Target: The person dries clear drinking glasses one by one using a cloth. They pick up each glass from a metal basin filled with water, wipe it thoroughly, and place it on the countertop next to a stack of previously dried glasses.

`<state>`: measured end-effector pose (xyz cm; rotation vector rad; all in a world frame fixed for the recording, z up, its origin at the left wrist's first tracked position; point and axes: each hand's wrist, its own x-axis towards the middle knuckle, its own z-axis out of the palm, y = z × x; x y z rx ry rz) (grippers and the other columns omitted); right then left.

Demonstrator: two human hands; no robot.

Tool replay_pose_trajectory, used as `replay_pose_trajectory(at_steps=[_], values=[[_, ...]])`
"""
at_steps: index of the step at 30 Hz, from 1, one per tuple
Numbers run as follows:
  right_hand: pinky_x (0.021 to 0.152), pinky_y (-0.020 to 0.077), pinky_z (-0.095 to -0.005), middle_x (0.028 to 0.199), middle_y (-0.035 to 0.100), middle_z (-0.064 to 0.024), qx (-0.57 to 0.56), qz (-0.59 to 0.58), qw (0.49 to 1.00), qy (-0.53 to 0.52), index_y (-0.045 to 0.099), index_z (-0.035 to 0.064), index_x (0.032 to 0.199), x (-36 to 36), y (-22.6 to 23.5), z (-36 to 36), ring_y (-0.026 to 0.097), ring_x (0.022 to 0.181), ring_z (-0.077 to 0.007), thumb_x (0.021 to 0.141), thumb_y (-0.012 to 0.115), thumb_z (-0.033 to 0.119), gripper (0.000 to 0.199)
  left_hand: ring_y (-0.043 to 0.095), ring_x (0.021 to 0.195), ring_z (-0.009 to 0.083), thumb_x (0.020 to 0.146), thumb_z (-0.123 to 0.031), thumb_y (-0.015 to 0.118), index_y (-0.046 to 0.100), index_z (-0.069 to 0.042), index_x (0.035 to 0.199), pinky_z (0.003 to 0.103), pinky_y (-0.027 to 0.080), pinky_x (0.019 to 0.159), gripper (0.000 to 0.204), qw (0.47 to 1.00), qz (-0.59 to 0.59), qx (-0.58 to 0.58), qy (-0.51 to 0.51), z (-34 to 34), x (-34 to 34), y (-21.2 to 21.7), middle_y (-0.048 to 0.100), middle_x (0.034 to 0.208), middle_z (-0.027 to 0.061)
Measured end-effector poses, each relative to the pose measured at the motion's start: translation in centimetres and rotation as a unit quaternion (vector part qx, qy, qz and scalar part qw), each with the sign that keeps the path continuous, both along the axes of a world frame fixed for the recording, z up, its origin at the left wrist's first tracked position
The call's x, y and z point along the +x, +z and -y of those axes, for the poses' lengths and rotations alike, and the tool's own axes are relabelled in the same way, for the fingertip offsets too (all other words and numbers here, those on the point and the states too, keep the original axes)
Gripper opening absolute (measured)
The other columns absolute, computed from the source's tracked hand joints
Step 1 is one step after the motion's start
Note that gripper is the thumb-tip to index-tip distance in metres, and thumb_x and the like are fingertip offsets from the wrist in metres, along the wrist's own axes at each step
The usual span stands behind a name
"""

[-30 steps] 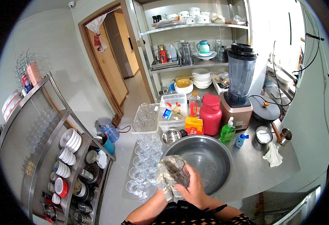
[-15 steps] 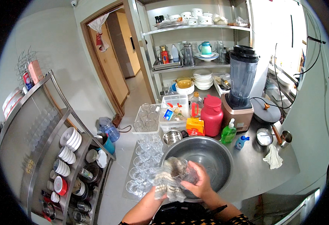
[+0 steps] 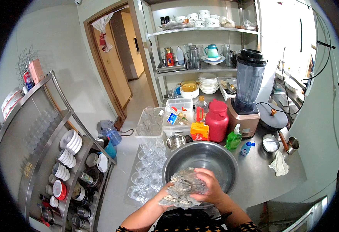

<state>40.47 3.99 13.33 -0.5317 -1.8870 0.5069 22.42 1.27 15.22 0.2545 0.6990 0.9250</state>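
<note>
A crumpled grey and cream striped cloth (image 3: pixel 183 188) is bunched between my two hands over the front of a large grey metal basin (image 3: pixel 200 158). My left hand (image 3: pixel 164 193) grips its left side, most of its fingers hidden behind the folds. Across the right side of the cloth curl the fingers of my right hand (image 3: pixel 211 187). A clear glass was in these hands in the earlier frame; whether it is inside the cloth is hidden now. Left of the basin, several clear glasses (image 3: pixel 140 179) stand in rows.
Behind the basin are a steel bowl (image 3: pixel 176 142), a plastic bin of glasses (image 3: pixel 150 131), a red jug (image 3: pixel 217 120), a green soap bottle (image 3: pixel 233 138) and a blender (image 3: pixel 248 85). A white cloth (image 3: pixel 279 163) lies at the right. A steel rack (image 3: pixel 71 112) holds bowls at the left.
The cloth has spread over the glass, which no longer shows. My right hand has shifted slightly right and now presses on the cloth rather than around bare glass.
</note>
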Motion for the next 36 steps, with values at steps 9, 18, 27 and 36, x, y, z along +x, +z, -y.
replay_pose_trajectory(at_steps=[9, 18, 27, 36], values=[[0.087, 0.0385, -0.0362, 0.111, 0.047, -0.0179, -0.131, 0.009, 0.99, 0.048, 0.043, 0.001, 0.11, -0.4, 0.7, 0.5, 0.048, 0.101, -0.0284, 0.057, 0.076, 0.02, 0.065, 0.055, 0.082, 0.0128, 0.072, -0.009, 0.061, 0.055, -0.002, 0.098, 0.027, 0.045, 0.074, 0.028, 0.803, -0.449, 0.393, 0.006, -2.3, -0.8, -3.5, 0.059, 0.094, 0.0049], [0.089, 0.0355, -0.0326, 0.116, 0.043, -0.0133, -0.347, -0.08, 0.928, 0.111, 0.03, 0.0033, 0.121, -0.6, 0.1, 0.7, 0.043, 0.108, -0.0199, 0.063, 0.07, 0.006, 0.071, 0.058, 0.08, 0.018, 0.073, 0.002, 0.052, 0.054, 0.002, 0.099, 0.028, 0.047, 0.072, 0.026, 0.814, -0.407, 0.408, 0.08, -2.3, -0.9, -4.8, 0.059, 0.09, 0.009], [0.086, 0.0373, -0.0383, 0.112, 0.042, -0.0207, -0.081, 0.087, 0.992, -0.031, 0.032, 0.0002, 0.119, -0.3, 0.3, 0.3, 0.045, 0.101, -0.0313, 0.047, 0.079, 0.022, 0.088, 0.056, 0.079, 0.0133, 0.08, -0.006, 0.051, 0.054, 0.001, 0.1, 0.025, 0.047, 0.068, 0.022, 0.967, -0.183, 0.178, -0.01, -2.1, -0.6, -4.8, 0.058, 0.092, 0.0073], [0.074, 0.0449, -0.0306, 0.097, 0.05, -0.0101, -0.436, -0.121, 0.885, 0.114, 0.031, 0.0046, 0.121, -1.1, -0.7, 0.7, 0.053, 0.085, -0.0191, 0.059, 0.072, 0.011, 0.074, 0.057, 0.076, 0.0194, 0.065, -0.005, 0.063, 0.058, -0.003, 0.088, 0.03, 0.045, 0.069, 0.024, 0.811, -0.435, 0.375, 0.111, -3.1, -1.6, -5.5, 0.06, 0.085, 0.0077]])
